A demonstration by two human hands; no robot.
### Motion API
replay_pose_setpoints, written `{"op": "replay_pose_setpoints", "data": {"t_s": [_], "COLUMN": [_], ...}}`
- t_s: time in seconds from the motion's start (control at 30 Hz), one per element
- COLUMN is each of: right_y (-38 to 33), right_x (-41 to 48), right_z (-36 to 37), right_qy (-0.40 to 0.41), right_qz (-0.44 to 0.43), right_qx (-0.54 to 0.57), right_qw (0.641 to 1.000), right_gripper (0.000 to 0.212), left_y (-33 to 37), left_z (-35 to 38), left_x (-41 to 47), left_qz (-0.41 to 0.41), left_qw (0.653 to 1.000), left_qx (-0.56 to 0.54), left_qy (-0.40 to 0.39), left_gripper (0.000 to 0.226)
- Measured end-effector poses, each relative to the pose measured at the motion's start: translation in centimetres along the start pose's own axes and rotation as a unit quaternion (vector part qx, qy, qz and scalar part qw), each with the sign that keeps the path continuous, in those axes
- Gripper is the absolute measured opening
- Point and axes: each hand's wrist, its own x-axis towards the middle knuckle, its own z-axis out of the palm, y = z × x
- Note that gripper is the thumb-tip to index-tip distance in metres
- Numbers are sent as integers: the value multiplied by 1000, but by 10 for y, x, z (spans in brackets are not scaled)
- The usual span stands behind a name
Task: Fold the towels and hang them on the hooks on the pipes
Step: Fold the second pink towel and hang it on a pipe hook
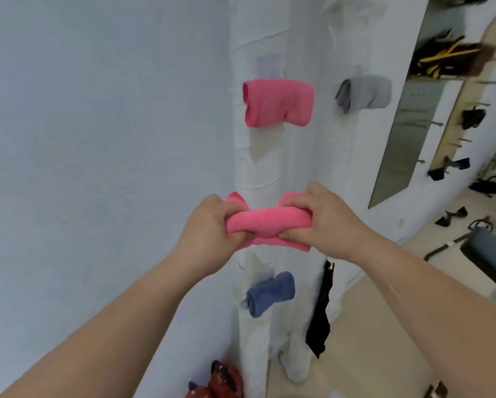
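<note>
Two hands (212, 225) (324, 222) grip one of two pink towels (266, 222)

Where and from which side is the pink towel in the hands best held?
By its two ends, from the near side, as the left hand and right hand do: the held pink towel is a horizontal roll, so end grips likely keep it folded.

A pink towel (268, 225), bunched into a level roll, is gripped at its ends by the left hand (215, 225) and right hand (321, 222), in front of a white wrapped pipe (258, 168). On that pipe hang 2 folded towels: a second pink towel (278, 103) above and a blue towel (269, 294) below. A folded grey towel (364, 93) hangs on the neighbouring pipe (321, 139).
</note>
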Motion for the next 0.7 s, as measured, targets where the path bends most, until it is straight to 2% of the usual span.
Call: {"op": "replay_pose_setpoints", "data": {"t_s": [0.13, 0.27, 0.33, 0.43, 0.5, 0.63, 0.7], "right_y": [-5, -11, -9, 1, 8, 26, 40], "right_x": [26, 40, 47, 63, 75, 105, 119], "right_z": [-24, -50, -58, -70, -79, -103, -122], "right_qy": [-17, -14, 21, 69, 99, 169, 189], "right_qz": [11, 30, 28, 24, 11, -48, -88], "right_qx": [33, 172, 233, 323, 347, 372, 370], "right_qw": [999, 985, 972, 943, 933, 911, 905], "right_gripper": [33, 28, 32, 43, 39, 21, 25], "left_y": [-8, 4, 10, 22, 35, 70, 91], "left_z": [-21, -36, -38, -34, -29, -16, -9], "left_x": [39, 67, 81, 105, 119, 149, 170], "left_qz": [41, 7, 10, 19, 41, 101, 110], "left_qw": [997, 978, 967, 954, 949, 950, 950], "left_qx": [-58, -202, -250, -298, -310, -283, -275], "left_qy": [-31, -56, -40, -1, 36, 91, 100], "left_gripper": [25, 22, 17, 32, 38, 32, 35]}}
